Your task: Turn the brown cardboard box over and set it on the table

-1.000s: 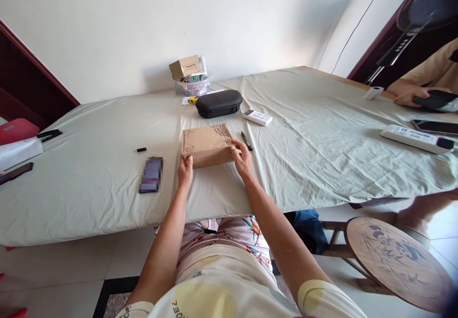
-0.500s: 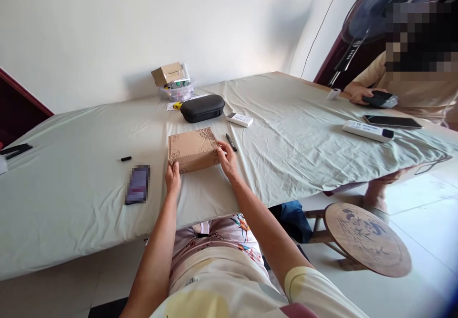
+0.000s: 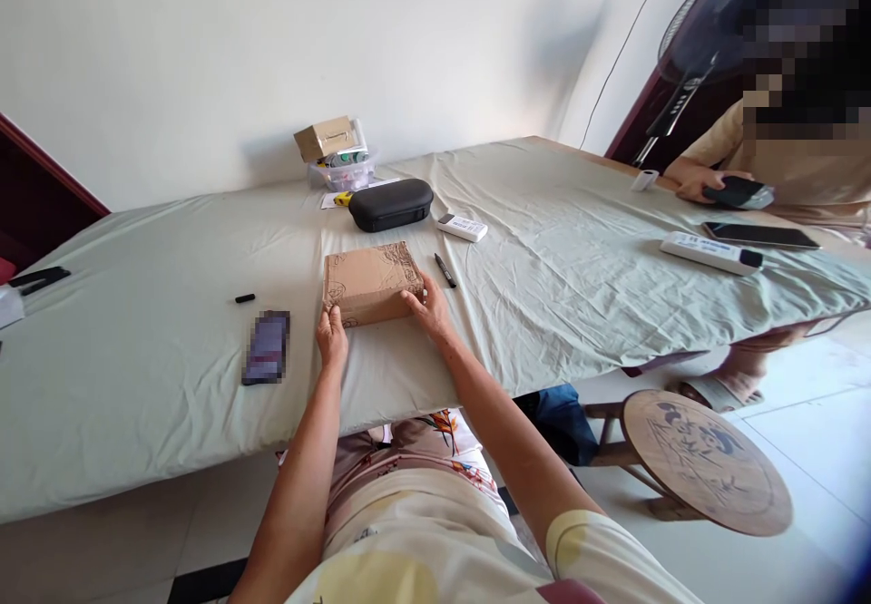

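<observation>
Head cam has both bare hands on a cardboard box (image 3: 367, 270), which sits around the near middle of a table covered in a pale green cloth (image 3: 150, 296). Left hand (image 3: 332, 336) is clamped on the box's near left corner, thumb up on the edge, and the right hand (image 3: 430, 306) grips the right end with its thumb against the near face. Can't really tell if the whole underside is on the cloth. Dark doodles run along the box's edges, mostly at the far right corner. Just right of it lies a black marker (image 3: 445, 270); over on the left there's a small black cap (image 3: 245, 297) and a phone (image 3: 267, 347), its screen pixelated. Farther back is a black case (image 3: 391, 204), with a white gadget (image 3: 463, 227) just beside it on the right and a clear tub (image 3: 347, 178) behind it to the left, topped by a carton (image 3: 325, 139). Far right, another person's hand (image 3: 694, 183) holds something dark, and a round wooden stool (image 3: 708, 463) stands near right, below the table.
</observation>
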`<act>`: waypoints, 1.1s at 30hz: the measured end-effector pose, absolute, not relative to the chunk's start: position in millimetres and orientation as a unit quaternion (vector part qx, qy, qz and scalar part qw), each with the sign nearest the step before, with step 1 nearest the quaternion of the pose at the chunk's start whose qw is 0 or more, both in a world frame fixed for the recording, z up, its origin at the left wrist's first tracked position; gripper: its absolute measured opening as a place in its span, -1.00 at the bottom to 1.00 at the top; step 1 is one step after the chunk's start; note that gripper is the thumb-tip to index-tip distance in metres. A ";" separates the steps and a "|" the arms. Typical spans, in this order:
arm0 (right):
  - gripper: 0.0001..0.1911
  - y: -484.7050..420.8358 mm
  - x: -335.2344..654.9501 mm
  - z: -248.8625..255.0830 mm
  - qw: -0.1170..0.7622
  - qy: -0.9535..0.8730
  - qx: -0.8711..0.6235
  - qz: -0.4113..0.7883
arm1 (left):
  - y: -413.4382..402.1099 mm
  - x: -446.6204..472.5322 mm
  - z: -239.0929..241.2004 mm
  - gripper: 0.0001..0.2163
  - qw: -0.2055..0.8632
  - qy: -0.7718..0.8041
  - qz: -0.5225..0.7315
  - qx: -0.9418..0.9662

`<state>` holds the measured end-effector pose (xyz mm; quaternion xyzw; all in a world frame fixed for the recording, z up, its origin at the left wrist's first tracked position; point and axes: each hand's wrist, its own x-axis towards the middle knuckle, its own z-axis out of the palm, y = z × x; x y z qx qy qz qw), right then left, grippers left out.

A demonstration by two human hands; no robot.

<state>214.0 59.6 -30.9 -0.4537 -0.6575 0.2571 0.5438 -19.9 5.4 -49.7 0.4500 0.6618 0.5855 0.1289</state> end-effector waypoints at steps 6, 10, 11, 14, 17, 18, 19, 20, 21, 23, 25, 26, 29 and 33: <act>-0.18 58.4 215.4 -29.6 0.538 -0.669 -0.443 0.257 | 3.4 -18.7 -44.7 -0.53 0.145 0.661 0.597 0.431; -0.23 55.9 214.9 -27.0 0.551 -0.673 -0.424 0.252 | 2.9 -18.7 -46.3 -0.49 0.135 0.665 0.603 0.420; -0.23 54.9 214.6 -26.1 0.558 -0.673 -0.418 0.248 | 2.8 -18.7 -46.8 -0.48 0.128 0.664 0.606 0.419; -0.24 52.8 214.2 -23.4 0.582 -0.666 -0.402 0.238 | 2.2 -18.9 -47.7 -0.46 0.104 0.650 0.620 0.426; -0.29 53.7 215.9 -21.8 0.588 -0.649 -0.410 0.255 | 2.3 -19.5 -47.7 -0.47 0.114 0.639 0.613 0.451; -0.31 54.6 216.8 -21.5 0.580 -0.647 -0.418 0.265 | 2.6 -19.8 -47.7 -0.48 0.123 0.640 0.602 0.461; -0.33 55.5 217.8 -21.4 0.570 -0.646 -0.427 0.275 | 3.0 -19.9 -47.9 -0.49 0.132 0.644 0.591 0.468; -0.34 56.3 218.6 -21.3 0.560 -0.647 -0.433 0.282 | 3.6 -20.1 -48.1 -0.50 0.137 0.648 0.581 0.473; -0.35 56.8 219.2 -21.4 0.552 -0.649 -0.438 0.288 | 4.1 -20.3 -48.5 -0.51 0.140 0.651 0.575 0.476; -0.33 57.2 219.4 -21.9 0.546 -0.650 -0.439 0.295 | 5.2 -20.5 -49.3 -0.53 0.137 0.652 0.574 0.476; -0.31 57.1 218.7 -23.2 0.547 -0.649 -0.437 0.299 | 5.5 -20.5 -49.5 -0.56 0.134 0.648 0.579 0.476; -0.30 57.2 218.3 -24.1 0.547 -0.648 -0.437 0.300 | 5.3 -20.3 -49.1 -0.57 0.136 0.648 0.580 0.475; -0.29 58.4 218.2 -26.9 0.549 -0.642 -0.443 0.300 | 3.0 -19.2 -45.7 -0.61 0.146 0.652 0.576 0.470; -0.31 60.5 219.8 -28.7 0.564 -0.623 -0.464 0.281 | -2.3 -16.6 -38.8 -0.60 0.150 0.629 0.589 0.485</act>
